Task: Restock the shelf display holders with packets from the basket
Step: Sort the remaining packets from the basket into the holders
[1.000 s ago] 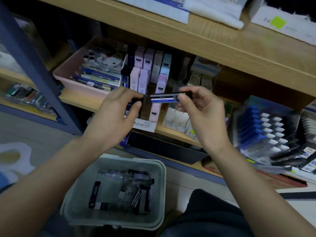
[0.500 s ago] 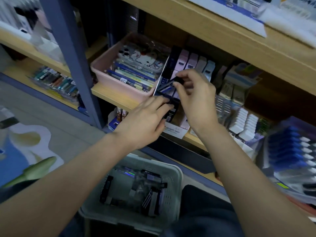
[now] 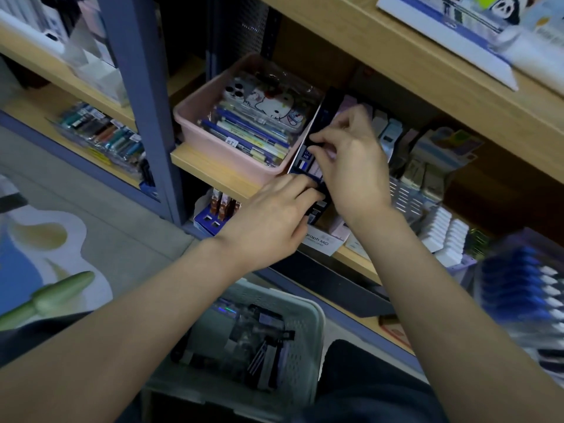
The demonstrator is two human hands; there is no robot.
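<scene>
The packet (image 3: 305,158) stands on end in the leftmost slot of the holder (image 3: 328,102), near the middle of the view, its top leaning toward 1 o'clock; the right hand (image 3: 351,169) lies at 3 o'clock of it and pinches its upper end between thumb and forefinger, the other fingers loosely curled behind; the left hand (image 3: 271,221) lies at 7 o'clock, its fingers (image 3: 305,186) laid across the packet's lower end with the thumb beneath; whether that hand pinches or only presses I cannot tell. The packet is slim and dark, with a label of white and blue bars and the letters HB; blur hides the rest of its print.

At 3 o'clock of it the holder's other slots carry pale pink, grey and light-blue packs, partly hidden by the right hand; a white card (image 3: 317,242) reading "graph MG" fronts the holder at 6 o'clock. The holder sits on a wooden shelf (image 3: 213,170); just beside its left wall, at 9 o'clock, a pink tray (image 3: 195,126) holds pens and clear-wrapped phone cases with a cartoon cat; farther toward 9 o'clock a blue post (image 3: 137,87) stands upright.

At 6 o'clock, well below both hands, the pale basket (image 3: 317,312) sits low, with loose packets (image 3: 262,343) jumbled inside; at 4 o'clock rows of white blocks (image 3: 442,230) and blue-capped items (image 3: 518,288) fill the shelf's right end.
</scene>
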